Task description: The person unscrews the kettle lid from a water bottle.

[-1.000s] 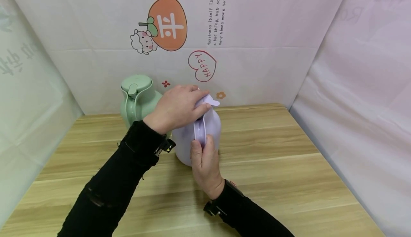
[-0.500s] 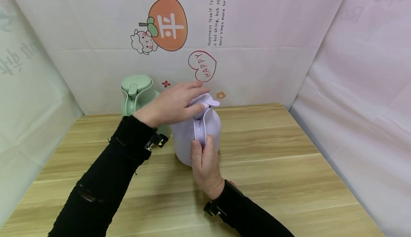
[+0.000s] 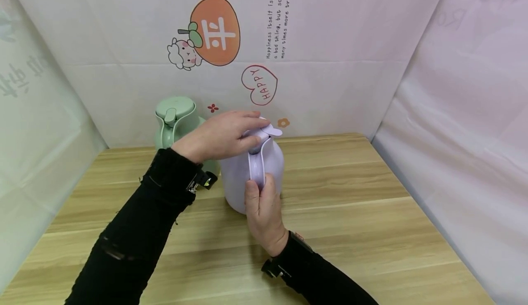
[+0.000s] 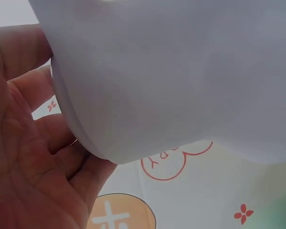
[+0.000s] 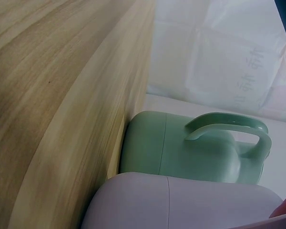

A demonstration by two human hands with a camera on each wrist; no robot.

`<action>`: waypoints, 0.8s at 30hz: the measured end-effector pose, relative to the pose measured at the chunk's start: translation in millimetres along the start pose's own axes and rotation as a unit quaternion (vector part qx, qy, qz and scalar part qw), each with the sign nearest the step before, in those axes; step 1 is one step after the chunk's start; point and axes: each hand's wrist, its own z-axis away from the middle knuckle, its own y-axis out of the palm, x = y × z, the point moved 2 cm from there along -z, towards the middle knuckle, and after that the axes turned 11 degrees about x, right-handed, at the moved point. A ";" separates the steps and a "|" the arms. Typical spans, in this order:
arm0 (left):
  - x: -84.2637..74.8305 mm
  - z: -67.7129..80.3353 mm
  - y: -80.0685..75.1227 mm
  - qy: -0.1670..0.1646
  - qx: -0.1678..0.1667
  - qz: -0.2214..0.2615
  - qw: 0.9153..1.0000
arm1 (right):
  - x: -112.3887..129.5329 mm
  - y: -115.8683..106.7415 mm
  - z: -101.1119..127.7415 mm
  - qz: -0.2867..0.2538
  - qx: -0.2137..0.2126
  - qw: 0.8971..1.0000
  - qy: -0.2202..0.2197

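At the centre of the wooden table (image 3: pixel 371 213), a lilac jug (image 3: pixel 272 163) stands upright with its handle (image 3: pixel 256 167) turned toward 6 o'clock. The right hand (image 3: pixel 261 211) comes in from 6 o'clock and grips the lower end of that handle, thumb to one side and fingers curled around the other. The left hand (image 3: pixel 224 133) reaches in from 8 o'clock and lies over the jug's lid (image 3: pixel 270 130), fingers bent down around its rim; the left wrist view shows the palm and fingers (image 4: pixel 19 57) cupping the lid's curved edge, in contact. Only the lid's small tab at 3 o'clock of the hand shows in the head view. A green jug (image 3: pixel 175 121) with a matching lid stands upright just beside the lilac one at 10 o'clock, near the back wall; whether the two touch cannot be told. The wall (image 3: pixel 330 43) carries an orange fruit sticker (image 3: pixel 216 30) and a "HAPPY" heart (image 3: pixel 260 85) at 12 o'clock.
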 end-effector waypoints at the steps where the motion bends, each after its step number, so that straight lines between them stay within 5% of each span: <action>1: -0.2 0.0 0.0 -0.001 -0.001 -0.001 1.000 | 0.2 0.0 -0.1 0.001 0.000 1.000 0.000; 24: -11.8 -2.8 3.1 -0.059 -0.043 -0.024 0.997 | 0.4 0.3 -0.3 0.015 -0.008 1.000 0.011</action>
